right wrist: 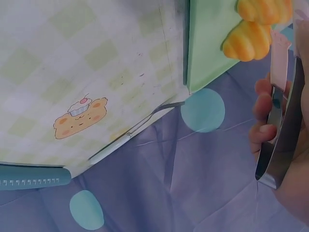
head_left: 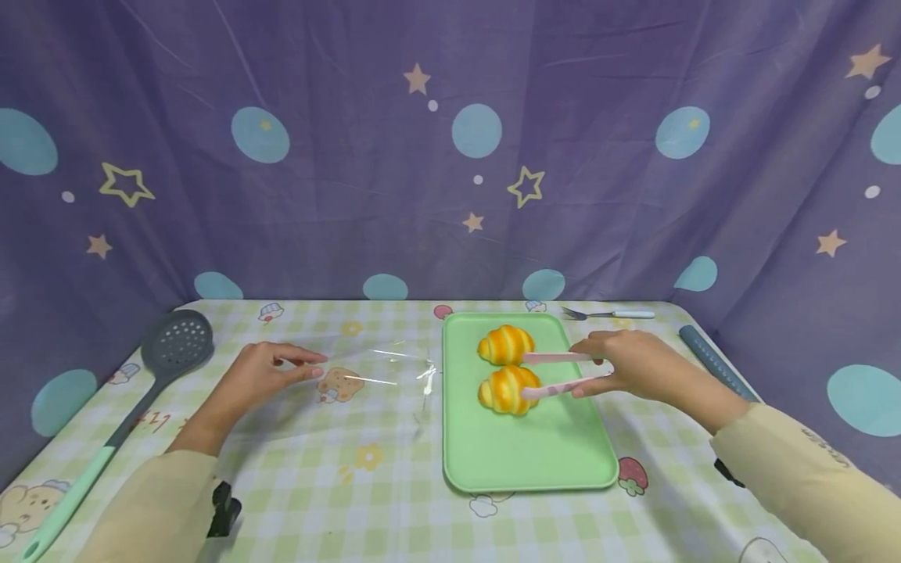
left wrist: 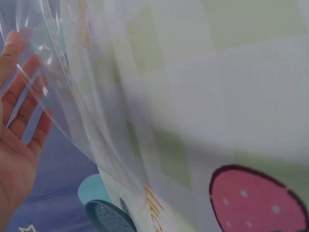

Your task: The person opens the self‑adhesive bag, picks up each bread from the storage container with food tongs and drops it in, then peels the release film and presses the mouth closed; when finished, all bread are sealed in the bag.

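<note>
Two toy croissants, a far one [head_left: 506,345] and a near one [head_left: 505,389], lie on a green tray [head_left: 535,461]. My right hand [head_left: 626,363] holds metal tongs with pink tips [head_left: 556,357]. One tip lies between the croissants, the other over the near croissant's right side; contact is unclear. In the right wrist view the fingers wrap the tongs' metal arms [right wrist: 282,150]. Left of the tray is a clear plastic bag [head_left: 394,383]. My left hand [head_left: 271,371] is at its left end, thumb and index apart. In the left wrist view, clear film [left wrist: 63,92] crosses the extended fingers.
A slotted skimmer [head_left: 177,344] with a mint handle lies along the table's left side. Behind the tray's right corner is a fork [head_left: 612,314] with a white handle. A blue-grey ruler-like strip [head_left: 714,361] lies at the right edge. A purple curtain [head_left: 598,219] stands behind the table.
</note>
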Demonstrator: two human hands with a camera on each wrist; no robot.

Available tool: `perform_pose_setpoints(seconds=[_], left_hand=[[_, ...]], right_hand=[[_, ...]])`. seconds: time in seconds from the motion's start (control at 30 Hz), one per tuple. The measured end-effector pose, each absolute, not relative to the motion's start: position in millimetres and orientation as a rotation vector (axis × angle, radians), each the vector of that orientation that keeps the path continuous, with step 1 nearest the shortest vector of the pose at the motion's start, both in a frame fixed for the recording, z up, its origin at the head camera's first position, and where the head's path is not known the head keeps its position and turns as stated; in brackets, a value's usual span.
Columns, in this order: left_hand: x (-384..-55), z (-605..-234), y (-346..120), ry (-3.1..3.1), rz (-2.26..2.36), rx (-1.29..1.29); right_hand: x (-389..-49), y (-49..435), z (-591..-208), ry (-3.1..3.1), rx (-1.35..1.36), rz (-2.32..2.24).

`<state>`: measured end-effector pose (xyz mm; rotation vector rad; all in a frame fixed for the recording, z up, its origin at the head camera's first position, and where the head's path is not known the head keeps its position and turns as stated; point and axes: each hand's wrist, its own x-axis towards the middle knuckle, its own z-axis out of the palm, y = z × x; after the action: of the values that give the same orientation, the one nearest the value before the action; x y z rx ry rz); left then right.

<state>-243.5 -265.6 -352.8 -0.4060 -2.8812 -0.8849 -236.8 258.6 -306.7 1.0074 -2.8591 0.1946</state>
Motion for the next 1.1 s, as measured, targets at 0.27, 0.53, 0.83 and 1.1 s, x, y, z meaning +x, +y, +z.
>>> perform_pose_setpoints(seconds=[0.27,0.53,0.83,1.1], left_hand=[[-244,-352,-265,-2.882,-0.884,-0.402],[-245,-352,-265,-2.886,-0.872,-0.394],[-246,-351,-265,-2.887,-0.877,-0.397],[-247,-352,-265,-2.894,-0.871,-0.386]], right_hand=[[-243,254,-312,-2.873,1.027,0.155],[-249,249,-308,-2.913,1.086,0.151],[-251,243,-306,-2.853,1.15,0.081],[-248,240,-309,-2.879,1.13,0.152]])
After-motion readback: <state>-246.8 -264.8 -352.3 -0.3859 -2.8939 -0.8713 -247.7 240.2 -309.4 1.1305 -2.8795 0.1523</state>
